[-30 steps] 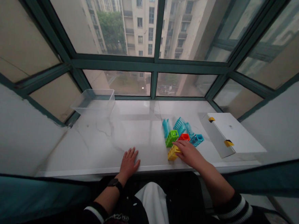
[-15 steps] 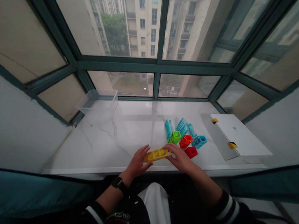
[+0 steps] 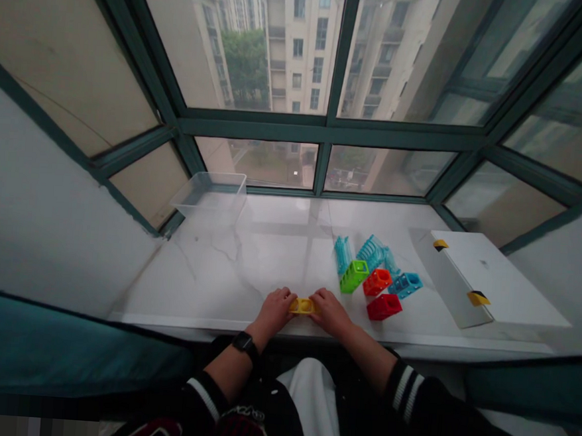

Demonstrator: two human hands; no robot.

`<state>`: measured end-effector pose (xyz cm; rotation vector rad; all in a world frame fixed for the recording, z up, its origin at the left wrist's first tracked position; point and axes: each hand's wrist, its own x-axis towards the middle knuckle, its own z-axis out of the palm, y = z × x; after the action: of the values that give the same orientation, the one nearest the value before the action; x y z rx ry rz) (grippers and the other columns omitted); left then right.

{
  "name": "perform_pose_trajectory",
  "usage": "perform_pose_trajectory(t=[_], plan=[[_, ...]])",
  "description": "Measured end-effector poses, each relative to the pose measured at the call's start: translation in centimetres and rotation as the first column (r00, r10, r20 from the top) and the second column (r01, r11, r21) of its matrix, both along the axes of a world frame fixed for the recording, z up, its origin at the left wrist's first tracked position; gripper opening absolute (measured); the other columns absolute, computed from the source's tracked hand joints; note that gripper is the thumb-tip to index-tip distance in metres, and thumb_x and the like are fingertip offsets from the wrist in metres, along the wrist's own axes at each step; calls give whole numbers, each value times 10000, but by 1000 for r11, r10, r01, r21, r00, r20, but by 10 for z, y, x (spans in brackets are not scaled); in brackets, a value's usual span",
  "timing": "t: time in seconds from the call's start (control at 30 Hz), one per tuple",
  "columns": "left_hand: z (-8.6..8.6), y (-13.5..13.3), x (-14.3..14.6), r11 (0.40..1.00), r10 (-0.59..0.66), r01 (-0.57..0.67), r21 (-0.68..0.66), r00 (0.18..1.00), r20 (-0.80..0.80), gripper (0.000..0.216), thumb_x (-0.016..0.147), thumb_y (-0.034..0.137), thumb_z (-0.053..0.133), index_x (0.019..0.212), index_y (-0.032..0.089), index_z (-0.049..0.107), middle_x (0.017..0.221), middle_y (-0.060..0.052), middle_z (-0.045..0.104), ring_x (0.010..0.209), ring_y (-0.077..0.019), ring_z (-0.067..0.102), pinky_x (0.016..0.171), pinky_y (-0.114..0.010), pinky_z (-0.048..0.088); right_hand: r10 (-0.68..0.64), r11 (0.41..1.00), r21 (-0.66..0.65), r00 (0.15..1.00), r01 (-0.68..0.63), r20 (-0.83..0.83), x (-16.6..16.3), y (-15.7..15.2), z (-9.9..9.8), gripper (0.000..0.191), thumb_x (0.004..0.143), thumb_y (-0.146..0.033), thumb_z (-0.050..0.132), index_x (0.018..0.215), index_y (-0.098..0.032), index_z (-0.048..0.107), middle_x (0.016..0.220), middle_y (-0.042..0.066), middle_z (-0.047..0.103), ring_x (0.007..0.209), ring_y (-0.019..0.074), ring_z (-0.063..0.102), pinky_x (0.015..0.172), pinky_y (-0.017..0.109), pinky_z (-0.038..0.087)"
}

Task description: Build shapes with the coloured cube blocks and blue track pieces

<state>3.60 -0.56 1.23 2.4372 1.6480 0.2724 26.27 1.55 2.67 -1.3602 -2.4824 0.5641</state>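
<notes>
Near the front edge of the white marbled sill, a yellow plastic building block (image 3: 303, 306) with round openings is held level between both hands. My left hand (image 3: 275, 310) is closed round its left end, my right hand (image 3: 331, 312) round its right end, so both ends are hidden. Just right of my right hand lie a red block (image 3: 384, 307), an orange-red block (image 3: 377, 282) and a green block (image 3: 354, 277). Behind them are a blue block (image 3: 406, 285) and clear light-blue ribbed pieces (image 3: 371, 251).
A clear plastic bin (image 3: 210, 196) stands at the back left of the sill (image 3: 269, 243), by the window. On the right is a white box (image 3: 496, 279) with yellow-and-black corner tabs. Green window frames (image 3: 277, 131) border the back; a teal curtain (image 3: 62, 348) hangs lower left.
The yellow block, tilted before, is now level, and my hands have closed in over its ends. My right hand has moved away from the red and green blocks. The view has shifted slightly.
</notes>
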Motion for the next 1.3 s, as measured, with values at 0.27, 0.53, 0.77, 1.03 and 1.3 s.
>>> perform_pose_trajectory(t=[0.27, 0.53, 0.77, 1.03, 1.3], plan=[[-11, 15, -17, 947, 298, -310, -83, 946, -131, 486, 962, 455, 690, 1395, 273, 565, 1169, -85, 603, 948, -226, 663, 814, -325, 492, -115, 989, -80, 987, 124, 110, 6, 1, -10, 351, 956, -358, 708, 1272, -212, 662, 1220, 101, 632, 1087, 224, 648, 958, 295, 493], [-8, 59, -5, 957, 251, -270, -105, 954, -162, 638, 995, 441, 630, 1582, 335, 408, 1185, -106, 668, 999, -260, 689, 860, -353, 491, -174, 976, -104, 973, 190, 151, 14, -2, -14, 496, 986, -392, 660, 1468, -306, 584, 1272, 101, 609, 1003, 214, 680, 903, 291, 509], [-5, 92, 19, 952, 290, -295, -86, 955, -66, 665, 1001, 346, 604, 1615, 261, 361, 1160, -113, 754, 1054, -258, 698, 887, -343, 488, -128, 982, -113, 976, 149, 177, 17, -1, -19, 544, 1015, -347, 582, 1543, -246, 496, 1255, 104, 694, 1129, 261, 660, 930, 309, 494], [-7, 94, 21, 932, 335, -331, -149, 942, -3, 771, 995, 317, 608, 1661, 250, 226, 1224, -115, 759, 1077, -246, 717, 889, -337, 511, -136, 980, -126, 982, 153, 134, 15, 2, -24, 571, 1025, -369, 542, 1570, -222, 454, 1307, 116, 719, 1177, 275, 656, 963, 338, 484], [-13, 77, -17, 972, 233, -234, -13, 970, -72, 705, 910, 300, 737, 1553, 218, 460, 1405, -144, 649, 1208, -306, 628, 1012, -411, 510, -108, 984, -123, 980, 129, 166, 12, 9, -24, 578, 1030, -356, 546, 1589, -261, 438, 1228, 106, 734, 1114, 266, 666, 919, 323, 482]])
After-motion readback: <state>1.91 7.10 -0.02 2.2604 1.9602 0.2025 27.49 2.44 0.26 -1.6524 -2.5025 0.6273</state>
